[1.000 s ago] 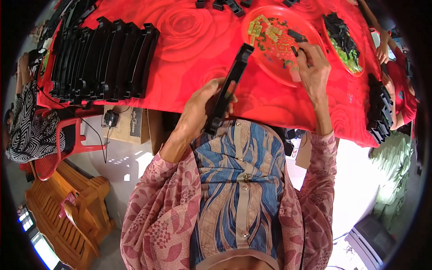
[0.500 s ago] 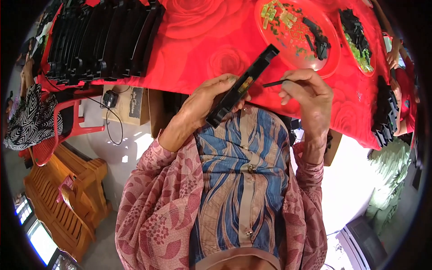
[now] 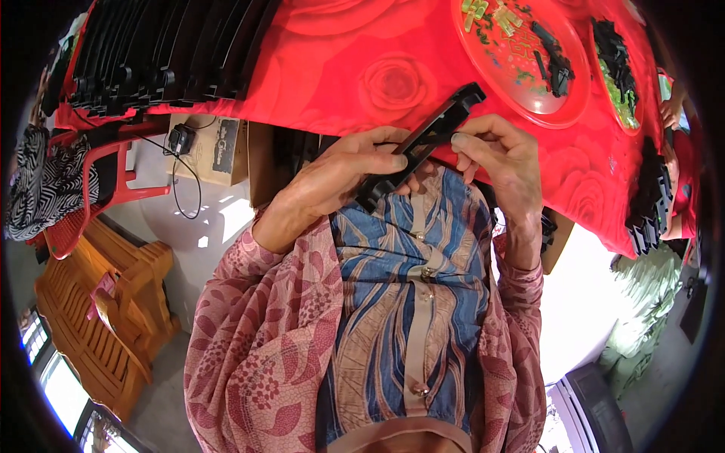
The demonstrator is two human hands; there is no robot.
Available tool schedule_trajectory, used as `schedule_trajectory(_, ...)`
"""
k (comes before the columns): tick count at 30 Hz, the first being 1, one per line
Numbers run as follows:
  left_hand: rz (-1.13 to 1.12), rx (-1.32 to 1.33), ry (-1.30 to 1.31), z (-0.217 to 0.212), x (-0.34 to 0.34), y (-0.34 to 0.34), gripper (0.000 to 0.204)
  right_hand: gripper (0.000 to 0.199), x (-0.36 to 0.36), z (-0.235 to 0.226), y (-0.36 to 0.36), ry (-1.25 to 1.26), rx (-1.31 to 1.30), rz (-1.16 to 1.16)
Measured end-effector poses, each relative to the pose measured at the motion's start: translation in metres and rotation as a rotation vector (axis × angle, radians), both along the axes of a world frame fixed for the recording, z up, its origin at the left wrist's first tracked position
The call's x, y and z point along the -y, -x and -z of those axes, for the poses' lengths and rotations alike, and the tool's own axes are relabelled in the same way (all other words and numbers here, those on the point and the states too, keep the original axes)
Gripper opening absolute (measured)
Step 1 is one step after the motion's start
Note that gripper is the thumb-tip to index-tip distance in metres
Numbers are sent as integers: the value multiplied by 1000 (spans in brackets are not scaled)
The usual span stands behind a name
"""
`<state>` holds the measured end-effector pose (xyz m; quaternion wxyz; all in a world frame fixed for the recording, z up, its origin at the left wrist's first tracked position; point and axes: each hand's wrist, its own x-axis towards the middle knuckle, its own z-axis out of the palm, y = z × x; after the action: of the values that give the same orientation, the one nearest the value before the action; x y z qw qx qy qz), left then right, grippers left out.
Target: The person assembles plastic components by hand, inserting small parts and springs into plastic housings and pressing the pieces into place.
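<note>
We hold a long black plastic bar (image 3: 421,143) slantwise above our lap, its upper end reaching out over the edge of the red-clothed table (image 3: 340,83). Our left hand (image 3: 343,177) is wrapped round its lower half, thumb lying along the top face, so the bar stays steady and tilted toward us. Our right hand (image 3: 498,155) closes its fingertips (image 3: 459,140) on the bar's middle, pinching at one spot on its edge; whether a small part sits between them we cannot tell. Held this way, the bar's face is turned up to us and both hands can work on it close to the body.

Just beyond the right fingers lies a round red tray (image 3: 521,83) with small green and yellowish pieces (image 3: 498,16) and a few black parts (image 3: 555,64) in it. Farther right a second dish (image 3: 621,72) carries dark and green bits. Well beyond the left fingers, a row of black bars (image 3: 166,53) is stacked on the cloth.
</note>
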<state>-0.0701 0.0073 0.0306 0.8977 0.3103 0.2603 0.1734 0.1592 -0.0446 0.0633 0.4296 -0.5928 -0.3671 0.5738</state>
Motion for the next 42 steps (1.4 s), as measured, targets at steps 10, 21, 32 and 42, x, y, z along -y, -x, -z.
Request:
schedule_trajectory(10, -4, -146, -13, -5, 5, 13, 54, 14, -3, 0, -1, 77, 73, -67)
schedule_trajectory(21, 27, -301, -253, -1, 7, 24, 44, 11, -14, -1, 19, -35, 237, -231)
schedule_trajectory(32, 59, -407, -424, 15, 7, 25, 35, 10, -11, 11, 33, -43, 287, -198)
schedule_trajectory(42, 10, -396, -399, 16, 10, 23, 37, 11, -9, 11, 39, -77, 425, -163)
